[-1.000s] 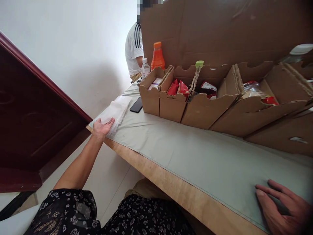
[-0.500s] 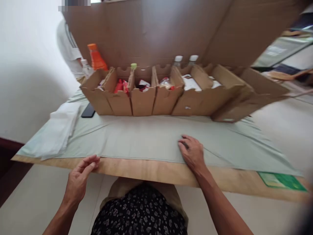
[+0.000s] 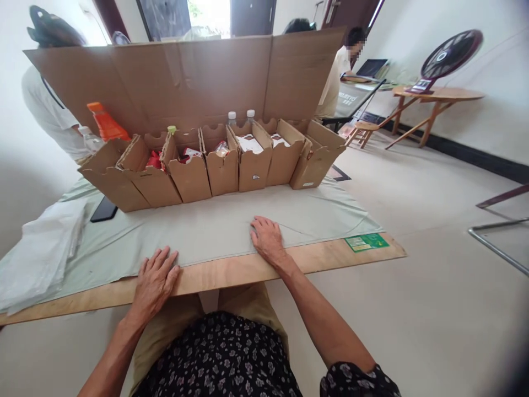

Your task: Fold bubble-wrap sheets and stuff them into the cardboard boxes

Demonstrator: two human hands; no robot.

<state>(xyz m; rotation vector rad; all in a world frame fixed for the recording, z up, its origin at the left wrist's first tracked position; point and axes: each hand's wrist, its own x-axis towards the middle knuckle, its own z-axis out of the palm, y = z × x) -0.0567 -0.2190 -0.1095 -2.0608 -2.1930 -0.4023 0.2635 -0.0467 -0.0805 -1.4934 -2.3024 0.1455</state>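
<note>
My left hand (image 3: 155,281) lies palm down with fingers spread on the front edge of the wooden tabletop (image 3: 223,274), partly on the pale green cloth (image 3: 194,234). Nothing shows in it. My right hand (image 3: 268,238) rests palm down on the cloth, its fingers lightly bent and empty as far as I can see. Beyond both hands stands a row of several open cardboard bins (image 3: 190,179). Inside them are red packets (image 3: 155,160), a clear wrapped item (image 3: 222,149) and white boxes (image 3: 249,143).
Plastic bags (image 3: 41,248) and a black phone (image 3: 104,209) lie at the left. An orange bottle (image 3: 108,122) stands behind the bins, before a tall cardboard panel (image 3: 215,77). At the right are a fan (image 3: 450,55) on a wooden table (image 3: 446,92) and a person (image 3: 336,71).
The view has swung right, bringing in the fan and room. My left hand has turned from raised and half-curled to flat on the edge; my right hand's fingers have flattened onto the cloth.
</note>
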